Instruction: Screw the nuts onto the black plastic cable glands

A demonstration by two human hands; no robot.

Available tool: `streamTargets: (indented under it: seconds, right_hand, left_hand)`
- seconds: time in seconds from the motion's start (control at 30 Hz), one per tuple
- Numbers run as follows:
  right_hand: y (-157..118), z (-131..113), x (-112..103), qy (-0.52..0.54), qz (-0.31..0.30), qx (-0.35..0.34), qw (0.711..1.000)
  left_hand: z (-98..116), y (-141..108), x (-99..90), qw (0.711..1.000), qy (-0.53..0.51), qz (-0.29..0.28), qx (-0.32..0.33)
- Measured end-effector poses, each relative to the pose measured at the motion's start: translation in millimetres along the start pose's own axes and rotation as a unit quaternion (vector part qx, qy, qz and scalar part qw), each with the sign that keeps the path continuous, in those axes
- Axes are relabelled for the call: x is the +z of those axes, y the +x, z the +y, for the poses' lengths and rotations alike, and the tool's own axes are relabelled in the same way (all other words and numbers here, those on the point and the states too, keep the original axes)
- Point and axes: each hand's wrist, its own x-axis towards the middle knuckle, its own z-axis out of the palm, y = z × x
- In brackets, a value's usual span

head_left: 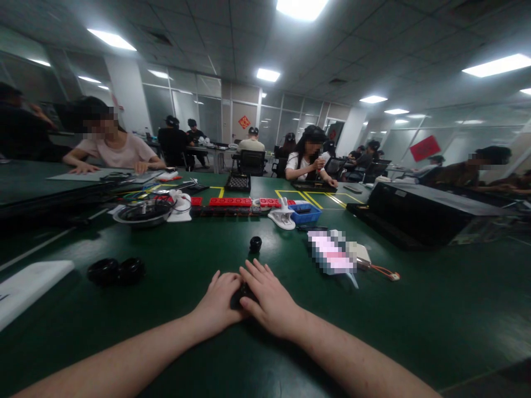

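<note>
Both my hands meet over a dark object at the lower centre of the frame

My left hand [219, 298] curls around a dark object [237, 299] just below the centre of the frame, on or close above the green bench [182, 251]. My right hand [271, 293] lies over it from the other side, fingers stretched forward and close together, its fingertips beside those of my left. So much of the dark object is covered that I cannot tell its full shape, nor whether my right hand grips it or only rests on it.

Just beyond my fingertips, near the centre of the frame, a small black round piece [255, 244] stands alone. At centre left, two black rounded pieces [116, 271] sit side by side, well apart from my hands, and a white panel [35, 284] reaches in from the left edge.

Right of centre lies a pixelated pink-and-white item [329, 251], with a beige flat piece [359, 252] and orange wires [382, 270] beside it. Across the middle I see a metal bowl [143, 216], a row of red blocks [230, 202], a white clip [284, 216] and a blue tray [307, 213]. A large black case [415, 213] fills the centre right. Beyond these, a person in a pink top [114, 146] sits at upper left and a person in a white top [305, 163] right of centre.
</note>
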Motion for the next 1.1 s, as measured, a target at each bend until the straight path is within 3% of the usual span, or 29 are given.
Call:
streamTargets:
  seconds: [0.13, 0.3, 0.37, 0.47, 0.77, 1.1]
  right_hand:
    - [-1, 4, 3, 0.017, 0.031, -0.003, 0.999]
    - [-5, 12, -1, 0.057, 0.211, -0.049, 0.975]
    - [-7, 14, -6, 0.061, 0.252, -0.056, 0.964]
    - [-10, 15, -12, 0.055, 0.253, -0.052, 0.964]
    - [-11, 10, -10, 0.038, 0.183, -0.092, 0.978]
    - [-13, 2, -14, 0.021, 0.225, -0.088, 0.970]
  left_hand:
    - [0, 0, -0.2, 1.000, 0.002, 0.000, 0.001]
    - [1, -1, -3.2, 1.000, -0.007, 0.007, 0.007]
    - [2, -1, -4.6, 1.000, -0.011, 0.001, 0.009]
    - [2, -1, -5.8, 1.000, -0.017, -0.003, 0.008]
    - [2, -2, -6.3, 1.000, -0.025, -0.003, 0.008]
    - [4, -2, -7.9, 1.000, -0.023, -0.004, 0.007]
